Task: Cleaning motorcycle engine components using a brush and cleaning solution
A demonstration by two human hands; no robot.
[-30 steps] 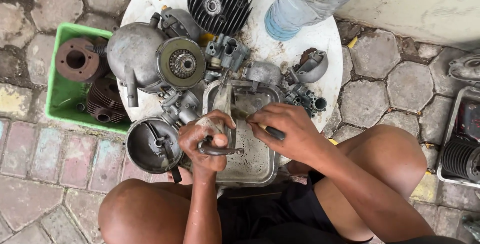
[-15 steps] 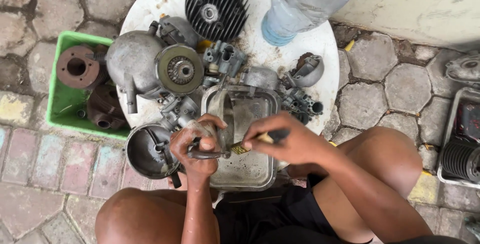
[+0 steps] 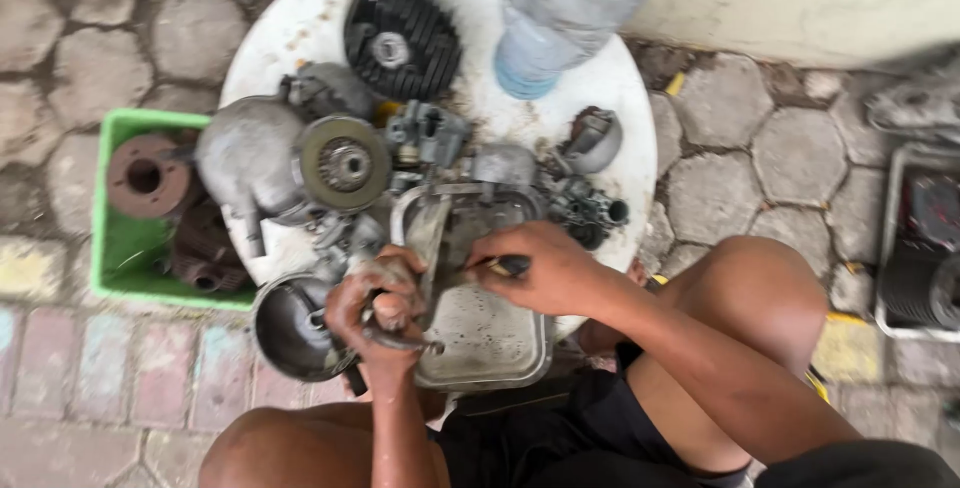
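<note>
Left hand [image 3: 378,310] closed around a small metal part [image 3: 400,340] over the tray [image 3: 490,338]. Right hand [image 3: 540,270], just beside it, pinches a dark-handled tool [image 3: 505,266]. Step: working the part; next needs a steady grip.

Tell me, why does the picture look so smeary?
Head view: the whole frame is softened by motion blur; the clear plastic bottle and left hand smear most. Light is flat and even, with no hard shadows, and only dull sheen on the metal tray.

Black finned cylinder head [image 3: 402,36], clear plastic bottle [image 3: 565,13] on table; green crate [image 3: 125,248] left.
</note>
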